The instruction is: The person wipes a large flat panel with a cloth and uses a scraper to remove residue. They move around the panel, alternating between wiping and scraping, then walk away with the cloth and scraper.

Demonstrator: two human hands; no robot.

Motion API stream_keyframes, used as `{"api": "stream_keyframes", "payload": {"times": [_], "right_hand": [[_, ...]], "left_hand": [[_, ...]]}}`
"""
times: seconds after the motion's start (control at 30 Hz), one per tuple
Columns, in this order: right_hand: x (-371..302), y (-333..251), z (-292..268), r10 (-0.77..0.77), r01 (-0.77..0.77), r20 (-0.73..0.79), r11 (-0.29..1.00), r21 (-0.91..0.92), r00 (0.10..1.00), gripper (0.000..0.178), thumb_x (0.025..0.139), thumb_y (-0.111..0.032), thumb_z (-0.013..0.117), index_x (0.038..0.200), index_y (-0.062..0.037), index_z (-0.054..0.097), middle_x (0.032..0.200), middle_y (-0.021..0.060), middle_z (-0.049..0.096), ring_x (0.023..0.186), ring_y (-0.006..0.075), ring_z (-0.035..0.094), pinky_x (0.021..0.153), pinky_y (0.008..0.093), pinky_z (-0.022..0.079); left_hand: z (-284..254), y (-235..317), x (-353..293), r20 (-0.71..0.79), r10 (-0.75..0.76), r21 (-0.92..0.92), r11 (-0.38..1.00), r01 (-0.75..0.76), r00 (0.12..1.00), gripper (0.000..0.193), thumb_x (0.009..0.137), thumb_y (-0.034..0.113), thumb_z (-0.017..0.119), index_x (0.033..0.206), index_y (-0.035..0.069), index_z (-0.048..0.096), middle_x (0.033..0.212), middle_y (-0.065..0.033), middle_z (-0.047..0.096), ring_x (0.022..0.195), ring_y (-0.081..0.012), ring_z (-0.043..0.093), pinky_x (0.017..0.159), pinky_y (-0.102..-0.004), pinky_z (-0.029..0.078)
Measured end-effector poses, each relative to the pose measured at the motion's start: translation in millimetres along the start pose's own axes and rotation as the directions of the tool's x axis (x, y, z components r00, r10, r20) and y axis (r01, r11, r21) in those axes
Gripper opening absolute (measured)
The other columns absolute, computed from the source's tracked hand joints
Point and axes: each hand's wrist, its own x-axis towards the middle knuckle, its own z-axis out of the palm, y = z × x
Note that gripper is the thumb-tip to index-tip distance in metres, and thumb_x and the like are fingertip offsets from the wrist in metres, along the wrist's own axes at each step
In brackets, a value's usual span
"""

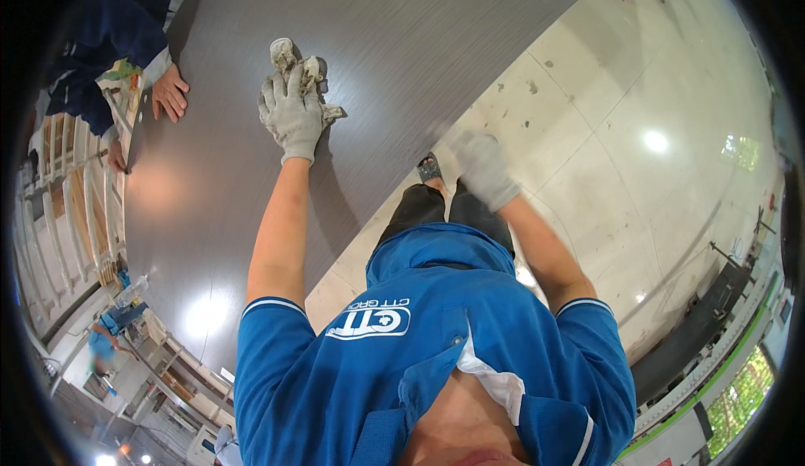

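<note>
My left hand [292,118], in a grey work glove, presses down on a crumpled, dirty beige rag [311,70] on a large dark grey board with fine grain [394,55]. Parts of the rag stick out beyond the fingertips and beside the hand; the rest is hidden under the palm. My right hand [482,168], also gloved in grey, is off the board's near edge, in front of my legs. Motion smears its fingers, so I cannot make out their shape or anything in them.
At the far left, a person in dark blue rests a bare hand [170,93] on the board's edge. Beside the board stand pale slatted racks [63,214]. Right of the board lies a shiny tiled floor [604,147] with dark spots. A long dark machine part [700,315] lines the right side.
</note>
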Motion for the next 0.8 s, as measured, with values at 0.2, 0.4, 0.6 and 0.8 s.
{"api": "stream_keyframes", "payload": {"times": [0.2, 0.4, 0.6, 0.8], "right_hand": [[27.1, 39.9, 20.6, 0.399, -0.499, -0.306, 0.602, -0.624, 0.864, 0.035, 0.096, -0.017, 0.055, 0.131, -0.014, 0.061, 0.094, 0.0074, 0.066, 0.079, 0.0255, 0.065, 0.064, 0.0409, 0.053], [-9.4, -119.8, 4.5, -0.166, 0.123, 0.119, 0.944, 0.305, 0.979, 0.055, 0.081, -0.003, 0.059, 0.129, -0.0285, 0.065, 0.088, 0.0101, 0.063, 0.079, 0.0286, 0.063, 0.07, 0.0423, 0.052], [55.1, -13.8, -50.8, 0.33, -0.35, -0.121, 0.844, -0.406, 0.936, 0.019, 0.09, -0.01, 0.054, 0.105, -0.0071, 0.065, 0.081, 0.0093, 0.06, 0.063, 0.0246, 0.058, 0.054, 0.0369, 0.047], [19.5, -99.1, -15.4, -0.079, 0.066, 0.204, 0.995, 0.069, 0.976, 0.045, 0.081, -0.003, 0.058, 0.123, -0.0159, 0.066, 0.093, 0.0131, 0.066, 0.077, 0.0306, 0.063, 0.073, 0.0424, 0.053]], "left_hand": [[2.6, -3.0, -3.1, -0.052, 0.021, -0.02, 1.0, -0.022, 0.998, 0.05, 0.09, 0.031, 0.065, 0.139, 0.026, 0.058, 0.143, -0.0123, 0.053, 0.138, -0.0341, 0.042, 0.118, -0.0517, 0.028], [2.8, -1.1, -1.8, -0.078, 0.045, 0.017, 0.999, -0.043, 0.996, 0.047, 0.092, 0.033, 0.062, 0.139, 0.025, 0.059, 0.144, -0.0112, 0.054, 0.136, -0.0348, 0.045, 0.115, -0.052, 0.031], [0.2, -2.2, -5.4, -0.13, 0.075, -0.059, 0.995, -0.084, 0.989, 0.047, 0.09, 0.034, 0.065, 0.135, 0.025, 0.062, 0.143, -0.0121, 0.054, 0.138, -0.0336, 0.042, 0.117, -0.0503, 0.029], [3.9, -3.6, -3.0, -0.095, 0.043, -0.042, 0.998, -0.047, 0.995, 0.046, 0.094, 0.037, 0.061, 0.138, 0.025, 0.06, 0.145, -0.0121, 0.053, 0.138, -0.0347, 0.042, 0.118, -0.051, 0.028]]}}
